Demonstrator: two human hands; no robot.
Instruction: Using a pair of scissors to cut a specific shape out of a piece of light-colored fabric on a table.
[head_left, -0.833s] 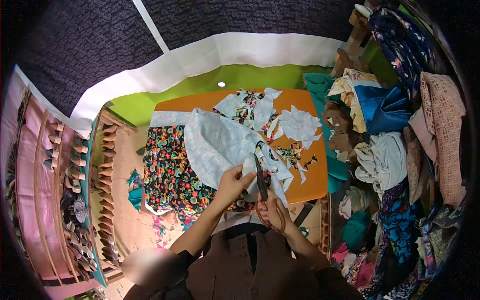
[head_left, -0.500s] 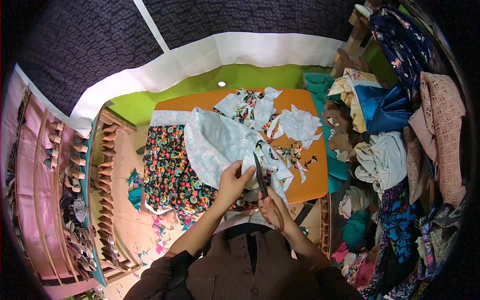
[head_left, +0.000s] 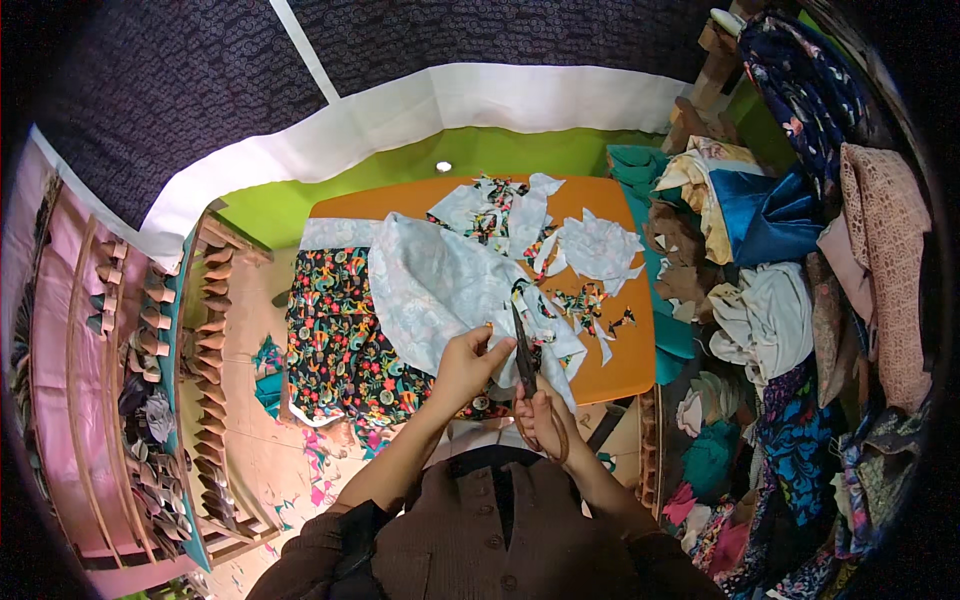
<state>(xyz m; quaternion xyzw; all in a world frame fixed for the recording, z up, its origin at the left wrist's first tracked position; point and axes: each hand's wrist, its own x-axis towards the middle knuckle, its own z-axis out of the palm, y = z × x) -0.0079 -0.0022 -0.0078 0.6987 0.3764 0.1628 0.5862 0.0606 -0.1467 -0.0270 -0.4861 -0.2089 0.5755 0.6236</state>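
Observation:
A large printed fabric (head_left: 335, 335), black with bright flowers, lies over the table, its pale reverse side (head_left: 430, 280) folded uppermost. On its near right part, my left hand (head_left: 466, 368) pinches the pale cloth between thumb and fingers. Just right of it, my right hand (head_left: 541, 412) grips a pair of scissors (head_left: 525, 355), dark blades pointing away from me and a brown handle loop below the fingers. The blades lie against the cloth close to my left thumb. Whether any cloth is between them is hard to see.
Fabric scraps (head_left: 598, 248) are strewn over the right side of the orange table (head_left: 625, 365). Heaps of folded cloth (head_left: 765, 315) line the right. Racks of wooden shoe-shaped forms (head_left: 212, 360) stand at left. Coloured snippets (head_left: 318, 465) litter the floor.
The scissors' handles have spread apart and the blades have turned slightly. My left hand has shifted a little, its fingertips now nearer the blades. The fabric lies nearly as before.

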